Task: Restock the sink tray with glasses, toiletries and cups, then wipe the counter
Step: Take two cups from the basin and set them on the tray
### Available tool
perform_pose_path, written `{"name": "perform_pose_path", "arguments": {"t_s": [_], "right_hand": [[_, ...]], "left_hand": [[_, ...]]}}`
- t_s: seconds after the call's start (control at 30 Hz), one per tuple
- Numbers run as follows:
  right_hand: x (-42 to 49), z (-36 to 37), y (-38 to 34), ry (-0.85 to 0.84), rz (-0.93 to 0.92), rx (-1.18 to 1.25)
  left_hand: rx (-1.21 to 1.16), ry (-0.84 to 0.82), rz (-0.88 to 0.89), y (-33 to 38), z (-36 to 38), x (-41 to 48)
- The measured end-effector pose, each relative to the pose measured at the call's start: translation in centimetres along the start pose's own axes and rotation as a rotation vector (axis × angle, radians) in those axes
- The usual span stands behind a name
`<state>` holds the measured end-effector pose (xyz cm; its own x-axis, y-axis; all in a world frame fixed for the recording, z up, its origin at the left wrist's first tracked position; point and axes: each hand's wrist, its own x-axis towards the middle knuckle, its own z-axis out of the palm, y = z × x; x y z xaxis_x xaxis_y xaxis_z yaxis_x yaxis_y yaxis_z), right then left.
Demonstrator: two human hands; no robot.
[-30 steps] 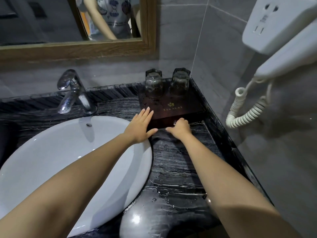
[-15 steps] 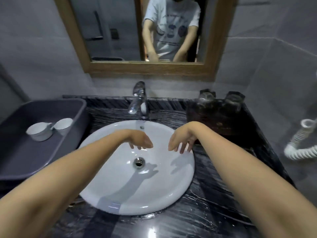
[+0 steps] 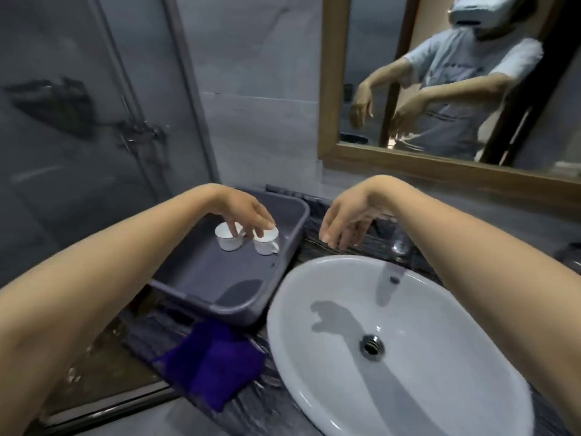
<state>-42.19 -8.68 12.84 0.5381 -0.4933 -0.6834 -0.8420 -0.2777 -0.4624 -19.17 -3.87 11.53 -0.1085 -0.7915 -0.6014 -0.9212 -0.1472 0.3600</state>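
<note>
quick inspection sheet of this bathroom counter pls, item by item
surface: dark marble counter, streaky; white basin empty
job's things: two white cups upright in grey tub; purple cloth on counter edge
clutter: nothing seen
grippers: left hand fingers on the cups, grip unclear; right hand open, empty, above counter
cables: nothing seen
surroundings: wood-framed mirror, faucet, glass shower door

No readable text

The shirt (image 3: 465,99) seen in the mirror (image 3: 440,166) carries a dark printed line across its chest, too blurred to read; nothing else below the mirror bears lettering or numbers.
</note>
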Motion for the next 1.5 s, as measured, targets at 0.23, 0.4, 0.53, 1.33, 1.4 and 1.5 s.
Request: {"name": "perform_pose_path", "arguments": {"t_s": [0.23,0.4,0.53,1.33,1.4,1.5], "right_hand": [[9.9,0.2,-8.1,0.123,-0.004,0.038],[17.5,2.4,-9.5,0.212,0.117,0.080],[21.7,4.2,-8.8,0.307,0.238,0.161],[31.7,10.1,-6.4,0.961,0.437,0.719],[32.0,10.4,-6.5,0.997,0.433,0.714],[32.2,10.7,-6.3,1.005,0.429,0.673]], "left_hand": [[-0.027,0.063,-0.101,-10.7,-1.9,3.3],[-0.145,0.109,-0.133,-16.7,-0.1,8.3],[-0.134,0.127,-0.134,-20.0,1.8,11.8],[-0.791,0.721,0.066,-22.5,5.7,20.1],[-0.811,0.734,0.062,-22.3,5.9,20.3],[-0.816,0.739,0.031,-22.1,6.1,20.6]]}}
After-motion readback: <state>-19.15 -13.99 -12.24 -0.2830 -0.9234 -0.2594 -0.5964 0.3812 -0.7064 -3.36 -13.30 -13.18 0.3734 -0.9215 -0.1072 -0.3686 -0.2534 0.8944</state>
